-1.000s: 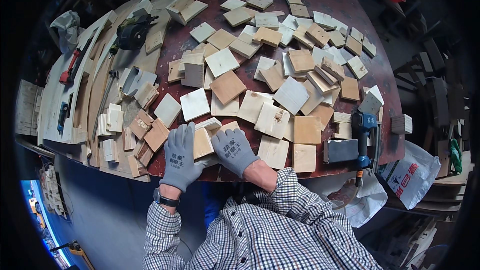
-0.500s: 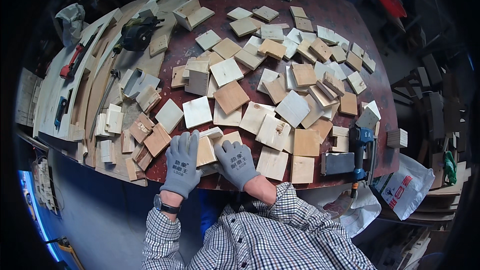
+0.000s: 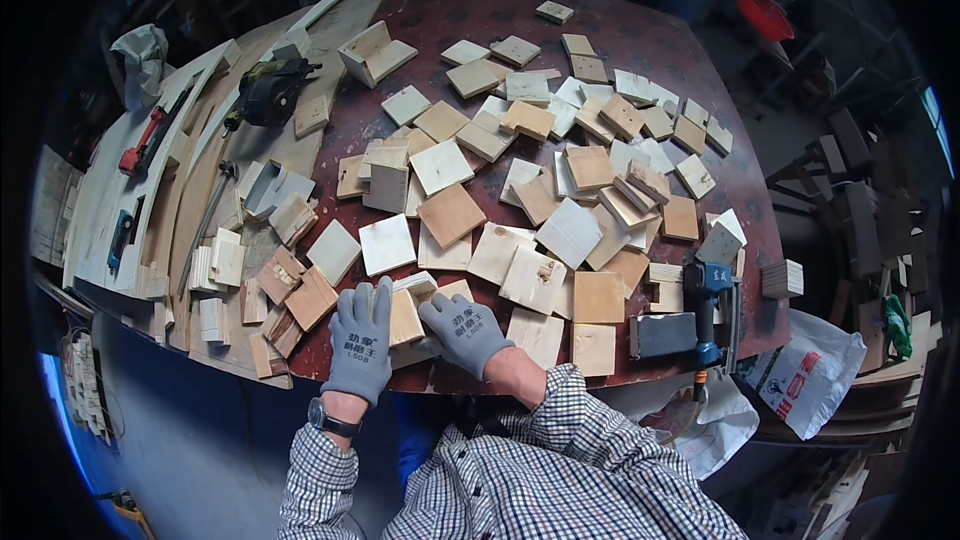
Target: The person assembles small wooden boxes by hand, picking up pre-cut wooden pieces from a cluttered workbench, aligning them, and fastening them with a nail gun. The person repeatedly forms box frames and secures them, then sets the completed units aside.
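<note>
Two gray-gloved hands meet over a small wooden block (image 3: 404, 320) at the near edge of a dark red desk (image 3: 665, 48). The left grip (image 3: 361, 342) closes along the block's left side, its fingers laid nearly straight beside the wood; the right grip (image 3: 466, 332) bends in from the right, fingers curled, though whether it clasps the block cannot be told, as its contact is hidden. A watch (image 3: 332, 418) circles the left wrist below the cuff of a checked shirt (image 3: 590, 445).

A brown wooden square (image 3: 311, 298) lies just left of the left grip. Beyond the hands, a pale square (image 3: 387, 244) and a reddish-brown square (image 3: 450, 215) lie among dozens of cut pieces, many overlapping. A knotted square (image 3: 532, 278) rests to the right of the right grip, and near the far left of the spread sits an L-shaped wooden piece (image 3: 375, 55).

At right, a blue pneumatic nailer (image 3: 708, 308) with a dark magazine stands by the near edge, above a white sack (image 3: 808, 380) with red print. At left, a black-and-green power tool (image 3: 270, 95) and a red-handled tool (image 3: 145, 145) lie on long boards (image 3: 108, 195).
</note>
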Tool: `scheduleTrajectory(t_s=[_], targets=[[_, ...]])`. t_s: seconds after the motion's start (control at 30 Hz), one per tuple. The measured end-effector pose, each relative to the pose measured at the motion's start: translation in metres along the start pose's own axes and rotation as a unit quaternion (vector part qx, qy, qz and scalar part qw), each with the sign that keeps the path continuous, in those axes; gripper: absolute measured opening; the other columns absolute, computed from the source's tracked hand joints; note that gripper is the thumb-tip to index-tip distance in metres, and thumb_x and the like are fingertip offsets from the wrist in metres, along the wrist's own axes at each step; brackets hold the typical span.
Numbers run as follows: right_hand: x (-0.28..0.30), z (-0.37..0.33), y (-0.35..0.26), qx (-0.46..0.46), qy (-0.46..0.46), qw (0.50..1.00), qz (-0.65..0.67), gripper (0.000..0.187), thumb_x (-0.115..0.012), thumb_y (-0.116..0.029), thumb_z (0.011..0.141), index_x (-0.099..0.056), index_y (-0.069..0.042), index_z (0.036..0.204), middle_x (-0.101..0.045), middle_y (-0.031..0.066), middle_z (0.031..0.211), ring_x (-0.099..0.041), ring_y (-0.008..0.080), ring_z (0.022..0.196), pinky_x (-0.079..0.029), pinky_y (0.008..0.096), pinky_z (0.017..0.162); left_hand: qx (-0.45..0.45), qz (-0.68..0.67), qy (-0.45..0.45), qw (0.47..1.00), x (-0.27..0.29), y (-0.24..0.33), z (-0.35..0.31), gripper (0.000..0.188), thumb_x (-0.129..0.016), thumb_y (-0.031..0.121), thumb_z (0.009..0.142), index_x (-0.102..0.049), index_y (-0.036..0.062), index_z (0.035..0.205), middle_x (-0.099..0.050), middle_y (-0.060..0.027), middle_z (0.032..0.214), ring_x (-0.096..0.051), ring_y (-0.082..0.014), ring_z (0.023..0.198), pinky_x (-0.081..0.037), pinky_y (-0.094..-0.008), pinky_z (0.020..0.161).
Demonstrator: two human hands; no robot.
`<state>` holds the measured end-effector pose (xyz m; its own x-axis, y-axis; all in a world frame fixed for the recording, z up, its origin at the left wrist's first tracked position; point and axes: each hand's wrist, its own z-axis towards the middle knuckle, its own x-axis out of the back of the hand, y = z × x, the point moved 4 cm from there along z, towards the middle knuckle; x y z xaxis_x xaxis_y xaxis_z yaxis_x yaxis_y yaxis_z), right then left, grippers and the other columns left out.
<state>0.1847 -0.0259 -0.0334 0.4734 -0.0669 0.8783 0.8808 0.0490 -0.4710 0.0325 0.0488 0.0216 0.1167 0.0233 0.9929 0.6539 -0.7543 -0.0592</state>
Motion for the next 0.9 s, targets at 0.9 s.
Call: scheduleTrajectory(t_s=[0.9], targets=[[-0.005,-0.002,0.0,-0.016,0.032,0.999,0.032,0.051,-0.079,-0.032,0.083,-0.055,-0.01,0.122,-0.06,0.011,0.112,-0.067,0.0317,0.099,-0.057,0.0453,0.077,-0.005,0.008,-0.031,0.999,0.001,-0.001,0.003,0.117,-0.084,0.007,0.066,-0.021,0.0051,0.165,-0.037,-0.0187,0.147,-0.039,-0.0404,0.137,-0.044,-0.051,0.109]])
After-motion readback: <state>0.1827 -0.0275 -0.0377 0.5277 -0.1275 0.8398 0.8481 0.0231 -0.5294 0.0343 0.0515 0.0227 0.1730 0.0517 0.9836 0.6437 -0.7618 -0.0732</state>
